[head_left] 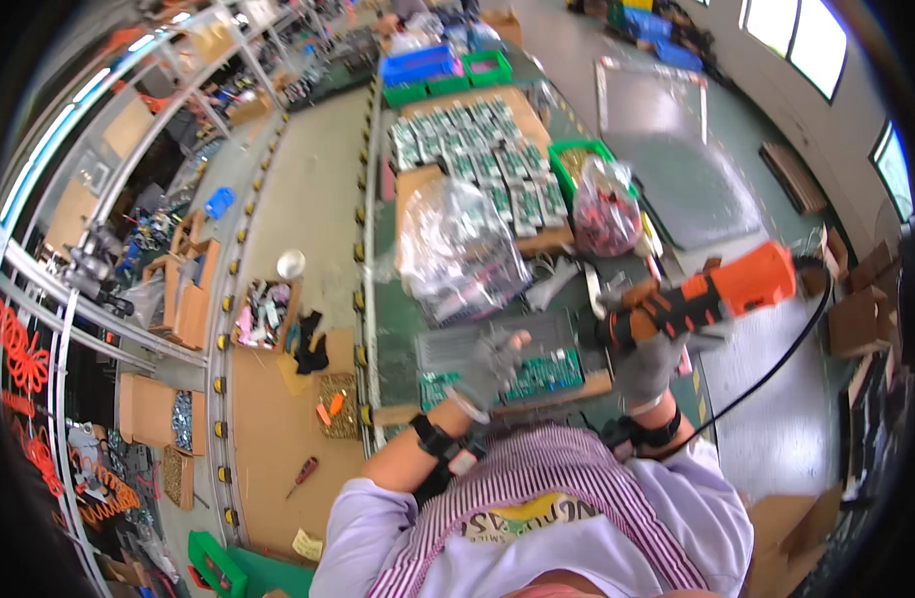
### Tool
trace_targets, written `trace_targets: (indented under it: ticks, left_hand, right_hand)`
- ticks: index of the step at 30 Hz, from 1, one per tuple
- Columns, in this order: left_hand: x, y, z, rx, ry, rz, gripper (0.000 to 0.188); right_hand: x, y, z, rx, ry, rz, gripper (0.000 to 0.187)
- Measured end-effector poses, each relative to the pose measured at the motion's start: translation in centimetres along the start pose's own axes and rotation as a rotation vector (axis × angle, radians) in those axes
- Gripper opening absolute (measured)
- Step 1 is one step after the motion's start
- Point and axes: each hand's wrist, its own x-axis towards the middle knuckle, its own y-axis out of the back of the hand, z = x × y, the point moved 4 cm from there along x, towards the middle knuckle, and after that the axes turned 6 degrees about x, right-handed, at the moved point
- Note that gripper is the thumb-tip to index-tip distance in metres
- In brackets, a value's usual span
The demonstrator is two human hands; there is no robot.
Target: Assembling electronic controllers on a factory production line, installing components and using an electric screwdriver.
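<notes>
My right hand (645,367), in a grey glove, grips an orange-and-black corded power tool (712,297). The tool lies nearly level, its black end toward the left and its orange end toward the right. Over a green circuit board (549,373) is my left hand (490,369), also gloved, with bare fingertips. Its fingers are curled together, and anything between them is too small to make out. The board rests along the near side of a grey ribbed tray (457,347). Part of the board is hidden beneath my left hand.
Beyond the tray lie a clear plastic bag (457,249) and rows of white units with green boards (482,159). A bag of red parts (607,214) leans by a green bin (567,157). A black cable (776,371) trails right. Left is a roller-edged line with a screwdriver (303,474).
</notes>
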Motion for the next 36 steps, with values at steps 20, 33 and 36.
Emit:
trace_targets:
  ticks: [20,33,36]
  left_hand:
    - [5.2,-5.3,-5.6,1.834,-0.191,-0.13,0.076]
    - [4.9,-4.6,-5.3,1.691,-0.383,0.02,0.064]
    - [4.7,-4.5,-6.5,1.732,-0.374,-0.005,0.065]
  right_hand:
    - [-0.6,9.4,7.9,-0.51,-0.152,0.028,0.018]
    - [-0.7,7.8,12.3,-0.396,-0.308,-0.259,0.046]
    - [-1.4,7.8,12.2,-0.47,-0.285,-0.27,0.045]
